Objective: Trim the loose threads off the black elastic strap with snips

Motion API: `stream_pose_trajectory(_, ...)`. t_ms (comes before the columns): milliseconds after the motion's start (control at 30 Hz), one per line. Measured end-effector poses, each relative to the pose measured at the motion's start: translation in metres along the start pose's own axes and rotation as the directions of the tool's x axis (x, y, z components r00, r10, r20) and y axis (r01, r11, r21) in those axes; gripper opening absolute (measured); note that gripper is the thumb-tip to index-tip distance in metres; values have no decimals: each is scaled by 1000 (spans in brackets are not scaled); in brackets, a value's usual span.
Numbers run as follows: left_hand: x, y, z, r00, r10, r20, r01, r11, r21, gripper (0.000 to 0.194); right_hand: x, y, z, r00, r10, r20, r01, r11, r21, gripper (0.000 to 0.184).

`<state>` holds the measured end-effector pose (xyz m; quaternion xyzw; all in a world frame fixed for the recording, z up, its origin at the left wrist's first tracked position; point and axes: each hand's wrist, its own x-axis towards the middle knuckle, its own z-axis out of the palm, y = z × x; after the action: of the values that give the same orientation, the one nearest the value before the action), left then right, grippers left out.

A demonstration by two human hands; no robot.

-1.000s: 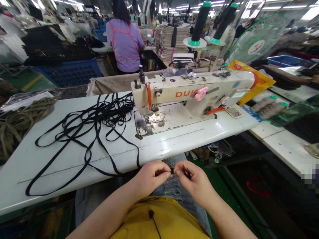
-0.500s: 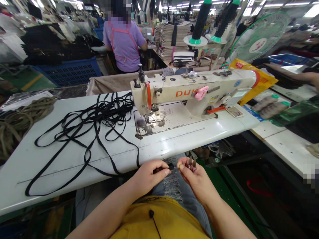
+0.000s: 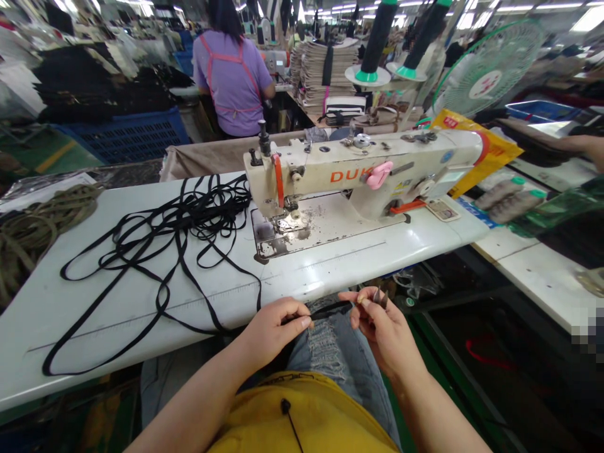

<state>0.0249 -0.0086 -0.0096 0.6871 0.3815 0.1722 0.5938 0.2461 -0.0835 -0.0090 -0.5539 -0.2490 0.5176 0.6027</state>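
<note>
Over my lap, my left hand is closed round a narrow black strap. The strap stretches from that hand across to the fingers of my right hand. My right hand keeps a pair of thread snips in its palm, blades pointing up past the fingers. Its thumb and a finger pinch together, with another finger stretched toward the strap; whether they grip it is hard to see. A tangled heap of black strapping lies on the white sewing table, left of the sewing machine.
Beyond the machine, a person in a purple shirt sits with their back to me. Thread cones and a fan stand at the back right. Olive strapping lies at the left edge. A blue basket sits behind.
My right hand has moved right and slightly up, away from my left hand. A length of black strap now spans the wider gap, where only a short end showed before.
</note>
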Motion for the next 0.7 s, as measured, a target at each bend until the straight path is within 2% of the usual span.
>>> stream_pose_trajectory(167, -2, 5, -4, 1000, -6, 5, 6, 1000, 25, 23, 6, 0, -5, 990, -24, -136, 39, 993, 113, 26)
stream_pose_trajectory(300, -3, 7, -4, 1000, -23, 2, 23, 1000, 7, 25, 11, 2, -10, 980, 21, -196, 22, 976, 216, 31)
stream_pose_trajectory(467, -3, 9, -3, 997, -83, -3, 83, 997, -5, 27, 16, -1, -17, 975, 125, -184, -51, 931, 361, 35)
stream_pose_trajectory(700, -3, 10, -6, 986, -164, -10, 164, 986, 12, 30, 19, -4, -24, 979, 118, -166, -48, 926, 376, 34)
